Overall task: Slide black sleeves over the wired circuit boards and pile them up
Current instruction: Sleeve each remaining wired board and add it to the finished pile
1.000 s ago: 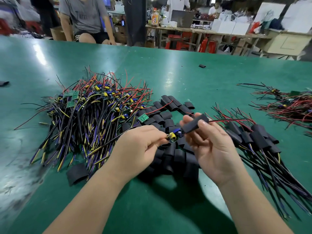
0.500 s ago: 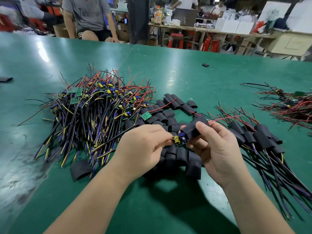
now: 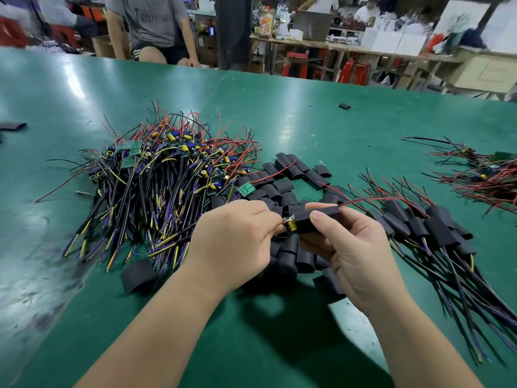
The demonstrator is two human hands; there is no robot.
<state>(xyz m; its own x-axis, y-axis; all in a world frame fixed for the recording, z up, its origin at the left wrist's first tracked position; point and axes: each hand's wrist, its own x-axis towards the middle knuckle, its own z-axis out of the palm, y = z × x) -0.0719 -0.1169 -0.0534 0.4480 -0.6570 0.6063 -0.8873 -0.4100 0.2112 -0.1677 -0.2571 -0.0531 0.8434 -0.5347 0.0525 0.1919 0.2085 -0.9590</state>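
Above the green table (image 3: 279, 113), left hand (image 3: 235, 242) pinches the board (image 3: 291, 226), right hand (image 3: 355, 256) the sleeve (image 3: 316, 219) (now further on).

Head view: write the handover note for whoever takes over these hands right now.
Left hand pinches the exposed end of the circuit board; right hand grips the black sleeve, which covers most of it.
Unsleeved heap lies left, loose sleeves centre, sleeved pile right, all on the green table.
Done: the sleeved pile. Left: seat this sleeve fully, pile it, then the unsleeved heap.
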